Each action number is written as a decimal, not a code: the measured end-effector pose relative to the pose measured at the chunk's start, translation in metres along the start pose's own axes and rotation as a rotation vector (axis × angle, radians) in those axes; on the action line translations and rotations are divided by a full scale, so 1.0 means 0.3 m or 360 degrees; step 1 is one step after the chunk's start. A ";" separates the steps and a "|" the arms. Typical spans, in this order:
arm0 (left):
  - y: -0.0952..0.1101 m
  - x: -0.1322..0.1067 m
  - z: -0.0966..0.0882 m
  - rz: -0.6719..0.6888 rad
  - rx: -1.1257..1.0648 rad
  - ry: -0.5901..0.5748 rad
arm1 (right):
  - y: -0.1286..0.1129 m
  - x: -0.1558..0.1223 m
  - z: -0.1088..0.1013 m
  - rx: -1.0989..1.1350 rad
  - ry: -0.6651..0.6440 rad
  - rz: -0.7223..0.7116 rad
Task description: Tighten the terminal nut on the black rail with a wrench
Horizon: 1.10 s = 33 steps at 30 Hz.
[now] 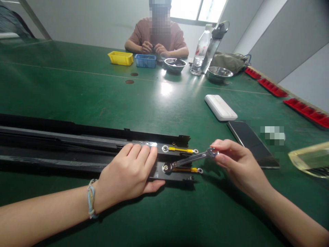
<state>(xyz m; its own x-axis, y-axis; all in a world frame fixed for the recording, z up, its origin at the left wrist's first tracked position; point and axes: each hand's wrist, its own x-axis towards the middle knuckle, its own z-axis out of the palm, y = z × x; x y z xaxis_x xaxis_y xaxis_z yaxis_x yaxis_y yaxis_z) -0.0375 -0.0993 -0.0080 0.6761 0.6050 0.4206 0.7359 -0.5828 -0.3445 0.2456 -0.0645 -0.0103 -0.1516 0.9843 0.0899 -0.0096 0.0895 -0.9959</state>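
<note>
A long black rail (64, 144) lies across the green table (159, 113). My left hand (128, 175) presses flat on its right end, fingers stretched out over the top and thumb under the near edge. At that end sit two short yellow wires with ring terminals (180, 150). My right hand (236, 164) pinches the handle end of a small silver wrench (190, 160). The wrench's other end sits on a fastener (167, 167) at the near yellow wire.
A white box (220, 107) and a dark phone (253, 144) lie right of the rail. A clear yellowish item (309, 159) sits at the right edge. Across the table a person works behind yellow (120, 58) and blue bins (145, 60), metal bowls (174, 64), and bottles (203, 49). Red trays (305, 110) line the right.
</note>
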 end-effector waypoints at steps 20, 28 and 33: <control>0.001 0.007 0.011 0.0006 0.0032 -0.0014 | -0.036 -0.029 0.016 0.0011 -0.0622 -0.0363; 0.003 -0.001 0.011 0.0013 0.0038 0.0011 | -0.023 -0.013 -0.011 -0.0024 -0.0254 -0.0141; 0.002 -0.008 -0.002 0.0008 0.0062 0.0016 | -0.004 0.000 -0.010 -0.0117 0.0048 0.0108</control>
<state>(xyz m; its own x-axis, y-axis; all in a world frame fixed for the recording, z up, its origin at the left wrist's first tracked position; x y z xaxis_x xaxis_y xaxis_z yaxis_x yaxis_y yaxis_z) -0.0387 -0.1015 -0.0088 0.6796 0.5963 0.4272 0.7334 -0.5645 -0.3788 0.2486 -0.0641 -0.0090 -0.1194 0.9926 0.0232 0.0723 0.0320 -0.9969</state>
